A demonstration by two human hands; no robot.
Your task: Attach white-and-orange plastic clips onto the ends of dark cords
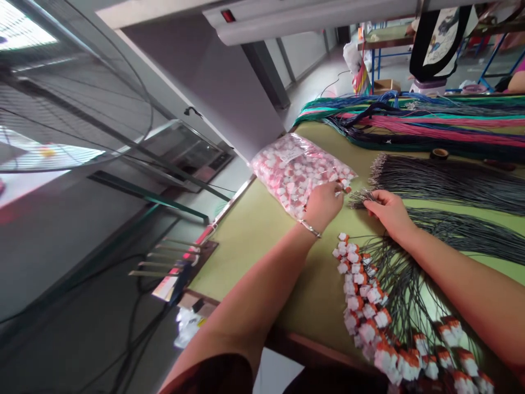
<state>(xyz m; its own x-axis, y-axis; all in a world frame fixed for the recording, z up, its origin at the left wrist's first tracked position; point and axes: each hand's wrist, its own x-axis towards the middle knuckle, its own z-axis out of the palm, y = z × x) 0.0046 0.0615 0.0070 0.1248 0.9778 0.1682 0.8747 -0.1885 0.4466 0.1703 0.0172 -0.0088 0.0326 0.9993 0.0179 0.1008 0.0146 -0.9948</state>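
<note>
My left hand (pixel 325 203), with a bracelet on the wrist, has its fingers closed on a small white and orange connector (pixel 346 185) at the open edge of a clear bag of connectors (pixel 293 169). Just to the right, my right hand (pixel 388 210) pinches the metal-tipped ends of a bunch of thin black wires (pixel 361 198). Below my hands, black wires with white and orange connectors (pixel 369 312) on their ends lie in a curved pile on the green table (pixel 246 241).
Loose black wires (pixel 459 183) lie at the right, behind my right hand. A roll of tape (pixel 439 154) sits near long coloured wire bundles (pixel 430 123) at the back. A pronged metal rack (pixel 164 262) stands at the left table edge, near a fan cage (pixel 74 82).
</note>
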